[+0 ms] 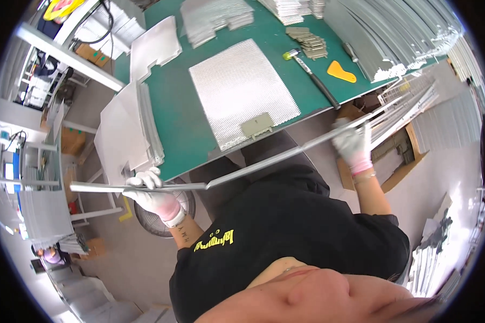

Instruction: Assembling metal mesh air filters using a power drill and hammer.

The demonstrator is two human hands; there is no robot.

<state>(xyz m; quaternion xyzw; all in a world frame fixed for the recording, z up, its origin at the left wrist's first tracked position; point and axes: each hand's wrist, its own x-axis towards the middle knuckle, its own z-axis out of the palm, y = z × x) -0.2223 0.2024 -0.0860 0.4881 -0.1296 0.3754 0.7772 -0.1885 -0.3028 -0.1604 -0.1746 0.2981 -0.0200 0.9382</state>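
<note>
A long, thin grey metal strip [253, 167] with notch-like bends along it spans the space in front of my body. My left hand [150, 195], in a white glove with a pink cuff, is closed around it near its left end. Farther right, my right hand [352, 144], gloved the same way, grips the strip; the fingers are slightly blurred. Beyond the strip, a silvery mesh sheet [237, 86] lies on the green table [180, 116]. A small olive-grey plate [257, 126] rests on the sheet's near edge.
On the table lie a hammer [319, 82], a yellow scraper [340, 71], a screwdriver [351, 51] and a pile of olive-grey plates [308, 42]. Stacked sheets [123, 126] sit at left. More strips [407, 110] stand over a cardboard box [380, 180] at right. A floor fan [151, 218] is below my left hand.
</note>
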